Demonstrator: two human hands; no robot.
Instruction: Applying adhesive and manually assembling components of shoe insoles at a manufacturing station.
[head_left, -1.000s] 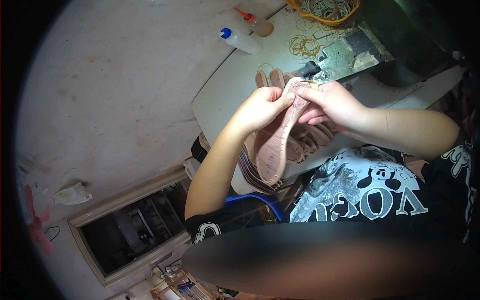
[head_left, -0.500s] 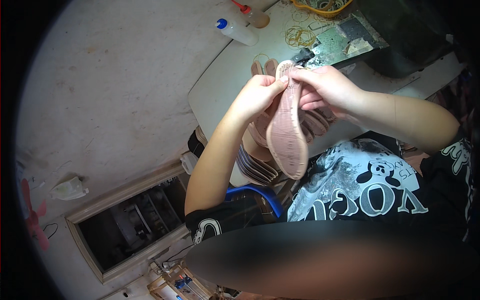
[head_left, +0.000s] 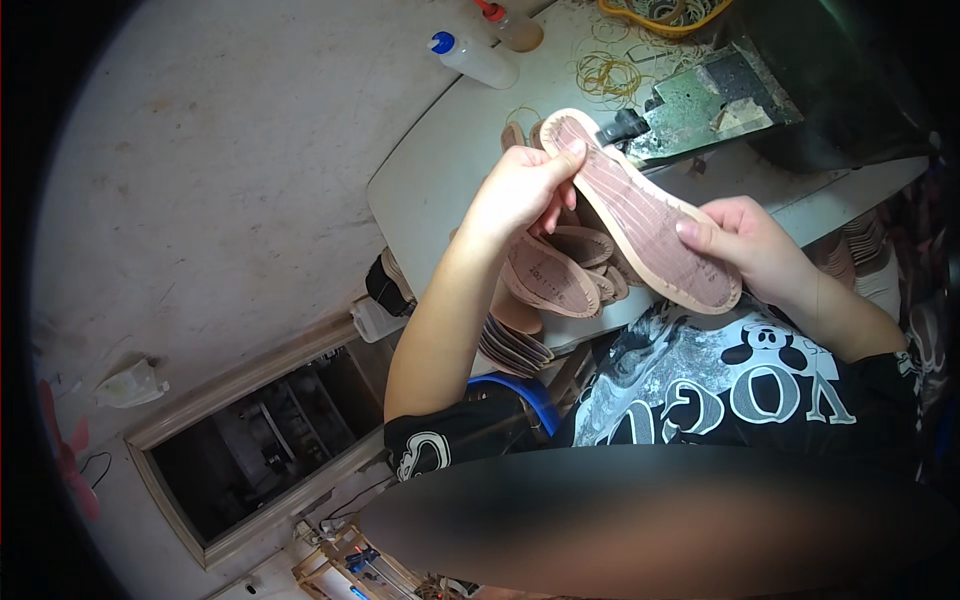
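A pinkish-brown shoe insole [head_left: 640,215] with a pale, notched rim slants between my two hands above the table. My left hand [head_left: 525,195] is closed on its narrower far end, thumb on top. At the broad near end my right hand [head_left: 755,250] grips the right edge, thumb flat on the face. A small black part [head_left: 622,127] of a green metal machine [head_left: 690,110] lies right beside the far end; I cannot tell whether they touch. Beneath the hands is a pile of similar insoles [head_left: 548,275], partly hidden.
Stacked insoles [head_left: 515,345] sit at the table's near edge, above a blue chair [head_left: 540,400]. Farther back on the table [head_left: 430,170] are a blue-capped bottle [head_left: 470,58], a red-capped bottle [head_left: 515,30], loose rubber bands [head_left: 608,75] and a yellow basket [head_left: 672,30].
My right hand has moved from the insole's far end to its broad near end. The insole has swung from nearly upright in view to slanting down to the right.
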